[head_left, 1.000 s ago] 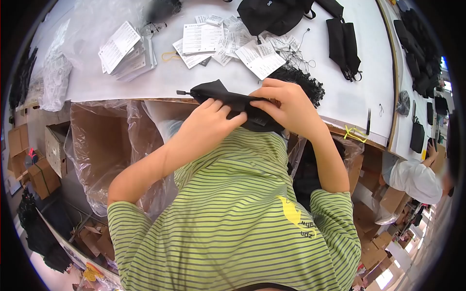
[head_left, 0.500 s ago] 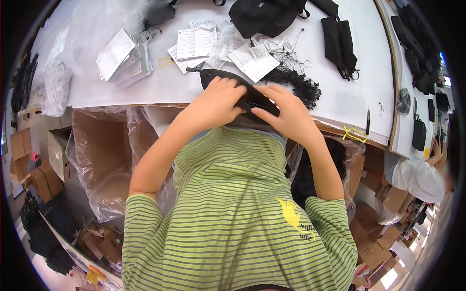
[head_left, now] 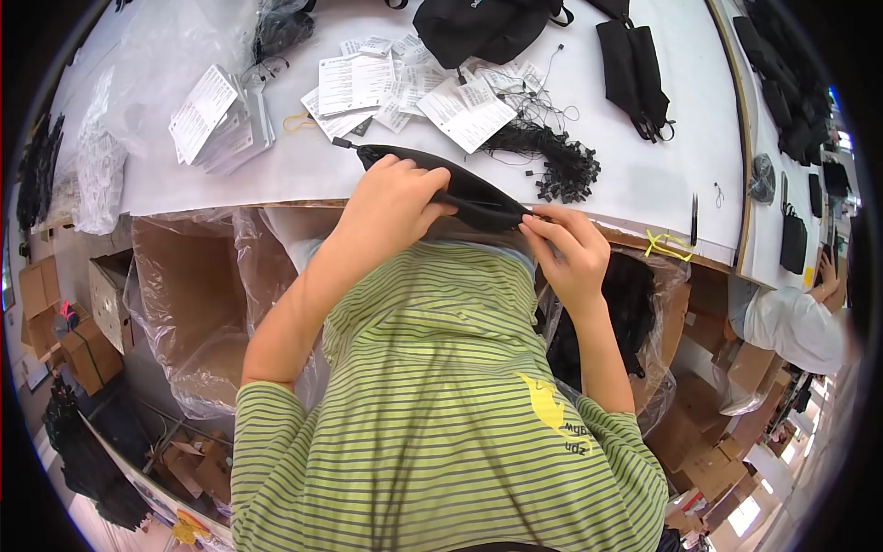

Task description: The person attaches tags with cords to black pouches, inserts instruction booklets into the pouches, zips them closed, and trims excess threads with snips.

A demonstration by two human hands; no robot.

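Observation:
A black fabric pouch [head_left: 487,210] with a small tab at its left end lies at the table's front edge, its opening facing up. My left hand [head_left: 395,204] is closed over the pouch's near rim, fingers bent inside the opening. At the right end of the pouch, my right hand [head_left: 566,247] pinches the corner between thumb and fingers. Just beyond it are loose printed paper tags [head_left: 467,112] and a bundle of black strings with small black ends [head_left: 566,170].
Further back lies a black bag [head_left: 483,28], with black pouches [head_left: 635,78] to its right. A stack of printed papers [head_left: 221,120] and clear plastic [head_left: 97,166] are at left. Plastic-lined boxes [head_left: 189,294] stand below the table edge. A co-worker [head_left: 793,329] is at far right.
My right hand has moved right, from the middle of the opening to the pouch's right corner, and its fingers have closed. The pouch looks stretched out flatter. The left hand keeps its hold.

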